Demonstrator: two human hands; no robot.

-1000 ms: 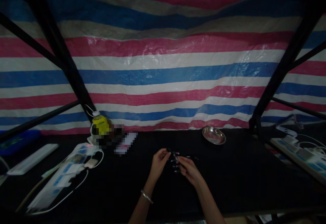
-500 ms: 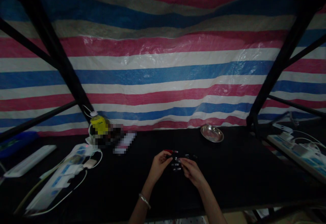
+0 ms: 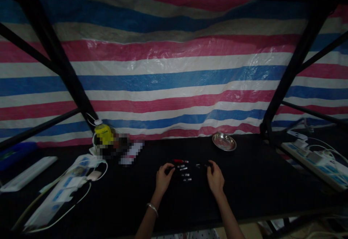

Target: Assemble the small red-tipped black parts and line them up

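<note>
My left hand (image 3: pixel 163 175) lay curled on the black table (image 3: pixel 244 188), fingertips touching a dark part (image 3: pixel 170 168); my right hand (image 3: pixel 215 176) pinched another dark part (image 3: pixel 208 165), though the grip was too dim to confirm. Between them lay small metal pieces (image 3: pixel 185 175) and a red pen (image 3: pixel 179 161); a steel dish (image 3: pixel 224 141) sat well behind, near the striped tarp (image 3: pixel 174 79).

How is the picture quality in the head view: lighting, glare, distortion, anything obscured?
Head view: dim overall; the black table swallows detail, so the small parts between the left hand and right hand are barely legible. Glare streaks the striped tarp. Wide-angle bowing at the edges. A pixelated patch beside the yellow bottle.
</note>
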